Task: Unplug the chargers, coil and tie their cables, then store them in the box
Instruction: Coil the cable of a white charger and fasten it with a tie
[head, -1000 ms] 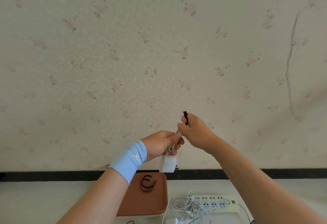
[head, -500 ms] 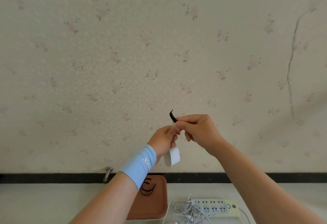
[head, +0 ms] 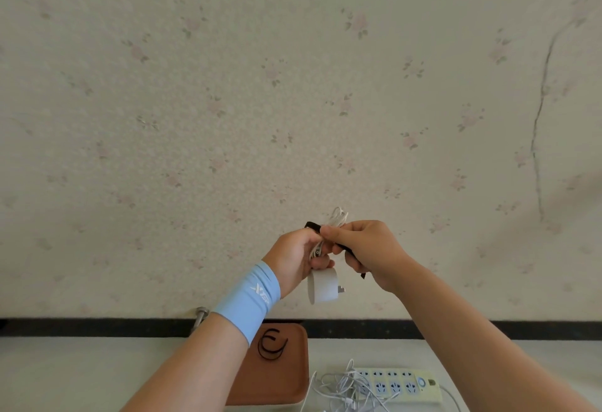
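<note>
While loose white cables (head: 345, 392) lie tangled on the near bench (head: 81, 372) against a pale power strip (head: 400, 385), and a brown tray (head: 286, 389) just to their left carries spare black ties (head: 272, 345), the work itself goes on higher and farther out. There the left hand (head: 293, 255), a blue wristband (head: 250, 297) below it, curls its grip round the coiled cable (head: 338, 216), and the white charger (head: 322, 286) hangs just under its fingers, prongs pointing right. The right hand (head: 368, 249) pinches a black tie strap (head: 350, 253) in its grip; the strap crosses the bundle, one end poking out to the upper left, the other trailing down past the palm. A few loops stand up above the right fingers. The step looks like binding the coil. To do it well, the left hand should clamp the loops flat so none slip free, while the right draws the strap snug round the middle of the bundle, clear of the charger's neck, and presses its end fully down. No box shows. Beyond the hands is only the flowered wall (head: 293, 86).
</note>
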